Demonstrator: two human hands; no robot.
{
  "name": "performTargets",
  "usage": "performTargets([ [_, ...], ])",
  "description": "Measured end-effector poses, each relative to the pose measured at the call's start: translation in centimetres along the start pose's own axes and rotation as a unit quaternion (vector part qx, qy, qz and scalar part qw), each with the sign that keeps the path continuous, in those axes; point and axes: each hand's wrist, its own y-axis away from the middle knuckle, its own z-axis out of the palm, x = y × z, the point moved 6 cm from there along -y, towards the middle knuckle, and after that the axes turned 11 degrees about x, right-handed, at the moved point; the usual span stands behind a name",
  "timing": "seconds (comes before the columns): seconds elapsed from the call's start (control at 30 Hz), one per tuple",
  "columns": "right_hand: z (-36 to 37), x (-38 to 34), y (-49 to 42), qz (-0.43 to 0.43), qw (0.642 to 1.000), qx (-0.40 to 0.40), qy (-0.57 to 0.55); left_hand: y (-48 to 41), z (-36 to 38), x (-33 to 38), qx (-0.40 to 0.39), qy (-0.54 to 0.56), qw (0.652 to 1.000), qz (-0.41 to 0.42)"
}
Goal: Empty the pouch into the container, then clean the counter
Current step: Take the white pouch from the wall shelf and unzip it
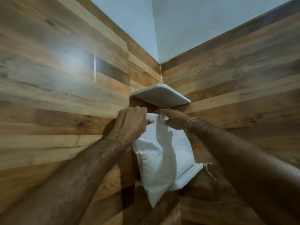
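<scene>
A clear plastic pouch (160, 158) filled with white powder hangs upright in front of me, in the corner of two wood-panelled walls. My left hand (131, 122) grips its top edge at the left corner. At the right corner my right hand (174, 119) pinches the same edge, fingers over the top and thumb in front. The lower part of the pouch rests against a white corner shelf (188, 176). No container or counter is in view.
A second white corner shelf (160, 95) sits just above my hands. Wood-look tiles (65, 88) cover both walls, with pale blue plaster (186, 26) above them. A chipped tile edge (209, 169) shows right of the lower shelf.
</scene>
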Motion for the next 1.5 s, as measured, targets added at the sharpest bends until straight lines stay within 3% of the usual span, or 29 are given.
performTargets([
  [0.13, -0.5, 0.4, -0.9, -0.006, 0.998, 0.001, 0.06, 0.9, -1.5, -0.5, 0.051, 0.015, 0.998, 0.039],
  [0.33, -3.6, 3.0, 2.0, -0.005, 0.99, 0.023, 0.138, 1.2, -2.9, -1.3, 0.046, 0.049, 0.997, 0.029],
  [0.5, -10.4, 4.4, 8.0, 0.001, 0.983, 0.056, 0.174, 1.0, -7.3, 0.9, 0.056, 0.074, 0.995, 0.048],
  [0.67, -17.1, 5.6, 14.9, -0.008, 0.966, 0.108, 0.236, 1.6, -12.6, 4.2, 0.116, 0.095, 0.987, 0.054],
  [0.83, -20.3, 6.8, 24.8, -0.01, 0.976, 0.064, 0.205, 6.8, -15.5, 10.0, 0.101, 0.146, 0.982, 0.058],
  [1.13, -18.9, 9.4, 50.5, 0.082, 0.979, -0.164, 0.084, 27.3, -20.5, 23.8, -0.085, 0.298, 0.951, 0.004],
  [1.2, -17.4, 9.4, 55.8, 0.106, 0.973, -0.198, 0.054, 33.1, -21.5, 26.7, -0.135, 0.339, 0.931, -0.005],
  [1.3, -14.8, 9.1, 62.8, 0.137, 0.957, -0.248, 0.059, 41.5, -22.3, 29.9, -0.251, 0.414, 0.874, -0.053],
  [1.5, -8.2, 8.5, 73.3, 0.165, 0.924, -0.338, 0.068, 54.7, -24.6, 33.1, -0.344, 0.305, 0.886, -0.067],
])
